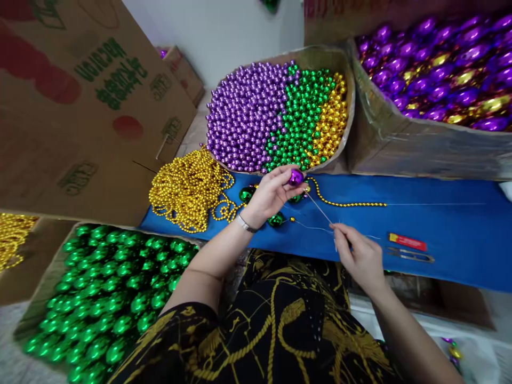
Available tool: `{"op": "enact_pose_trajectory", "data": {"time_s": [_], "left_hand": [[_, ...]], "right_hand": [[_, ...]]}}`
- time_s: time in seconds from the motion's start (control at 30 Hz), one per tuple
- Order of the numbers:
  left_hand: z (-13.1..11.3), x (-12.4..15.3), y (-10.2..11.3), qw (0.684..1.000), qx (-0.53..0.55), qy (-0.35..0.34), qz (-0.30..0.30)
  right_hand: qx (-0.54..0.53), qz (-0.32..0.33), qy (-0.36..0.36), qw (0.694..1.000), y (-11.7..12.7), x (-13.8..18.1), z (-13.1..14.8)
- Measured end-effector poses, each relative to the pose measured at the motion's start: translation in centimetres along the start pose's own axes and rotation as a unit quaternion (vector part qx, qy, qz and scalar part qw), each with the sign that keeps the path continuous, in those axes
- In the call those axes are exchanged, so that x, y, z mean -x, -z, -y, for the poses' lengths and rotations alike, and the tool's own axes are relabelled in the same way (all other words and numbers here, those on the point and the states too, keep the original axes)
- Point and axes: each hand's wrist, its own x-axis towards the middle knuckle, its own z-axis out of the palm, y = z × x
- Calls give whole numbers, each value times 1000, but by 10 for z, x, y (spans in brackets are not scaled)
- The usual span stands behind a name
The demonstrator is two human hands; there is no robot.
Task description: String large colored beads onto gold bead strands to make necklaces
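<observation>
Between the fingers of my left hand (269, 196) is a shiny purple ball (296, 177). A thin needle or taut thread (319, 208) runs from beside that ball to my right hand (357, 250), whose fingertips pinch its near end; I cannot tell which it is. Green balls (276, 219) lie partly hidden under and beside my left hand. From one of them a pale thread (312, 228) with a small gold bead (292, 219) trails right. Behind the hands, a string of gold beads (344, 204) stretches across the blue table (452, 218).
A box of purple, green and gold beads (276, 114) stands behind the table. Boxes of purple and gold balls (436, 69) and green balls (116, 298) flank it. Tangled gold bead strings (186, 189) lie left. A red lighter (408, 241) and thread snips (412, 255) lie right.
</observation>
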Motion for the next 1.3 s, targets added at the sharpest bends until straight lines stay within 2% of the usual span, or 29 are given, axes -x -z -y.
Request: {"op": "enact_pose_trajectory", "data": {"time_s": [0.17,0.4,0.63,0.8,1.0,1.17,1.3], "left_hand": [[17,7,1,995,92,33,-17],[17,8,4,994,99,38,-14],[18,7,5,990,133,43,-8],[22,9,5,994,106,22,2],[30,20,-8,997,47,-62,5],[34,23,-12,995,99,-21,11],[34,23,-10,995,100,-27,2]], "right_hand": [[8,8,12,1000,-4,0,0],[17,8,4,1000,-2,2,-2],[21,1,31,999,-2,1,0],[38,8,31,999,-3,1,-3],[106,-11,48,993,-12,-1,-6],[55,-11,52,997,-14,1,-6],[65,-6,47,997,-13,3,-9]]}}
